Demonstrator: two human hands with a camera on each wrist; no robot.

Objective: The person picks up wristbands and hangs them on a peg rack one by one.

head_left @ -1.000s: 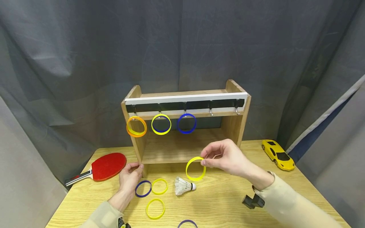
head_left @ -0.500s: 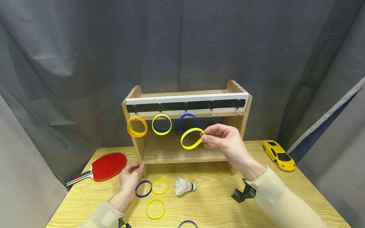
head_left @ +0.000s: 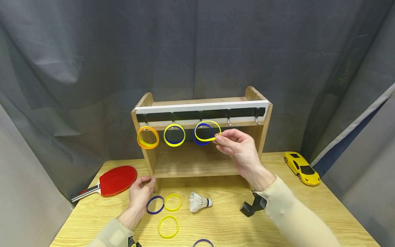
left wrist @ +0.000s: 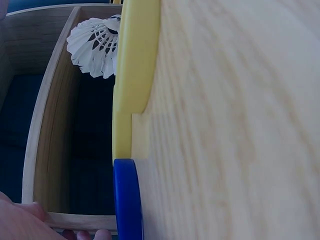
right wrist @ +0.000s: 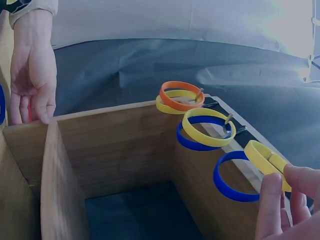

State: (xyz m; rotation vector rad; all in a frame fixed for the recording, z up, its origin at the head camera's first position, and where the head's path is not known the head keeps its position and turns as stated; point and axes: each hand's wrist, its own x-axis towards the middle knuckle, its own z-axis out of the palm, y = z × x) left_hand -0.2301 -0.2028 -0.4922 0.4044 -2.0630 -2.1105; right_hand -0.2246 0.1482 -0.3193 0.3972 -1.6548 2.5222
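My right hand [head_left: 239, 147] pinches a yellow wristband [head_left: 210, 139] between thumb and fingers at the third hook. In the right wrist view the band overlaps that hook's tip; whether it hangs there is unclear. A blue wristband [right wrist: 235, 194] hangs on the same hook. The second hook carries a yellow wristband [head_left: 174, 145] and a blue one [right wrist: 197, 145]; the first holds an orange wristband [head_left: 148, 147] and a yellow one. My left hand [head_left: 140, 195] grips the lower left side of the wooden shelf [head_left: 197, 168], thumb and fingers on either side of its edge.
Two more hooks [head_left: 229, 121] are on the right of the rack. Loose wristbands [head_left: 168, 237], yellow and blue, and a shuttlecock [head_left: 199, 202] lie before the shelf. A red table tennis bat [head_left: 117, 180] lies left, a yellow toy car [head_left: 301, 168] right.
My right hand has raised the yellow wristband from above the table by the shuttlecock to the third hook, turning it on the way. The left hand has stayed on the shelf.
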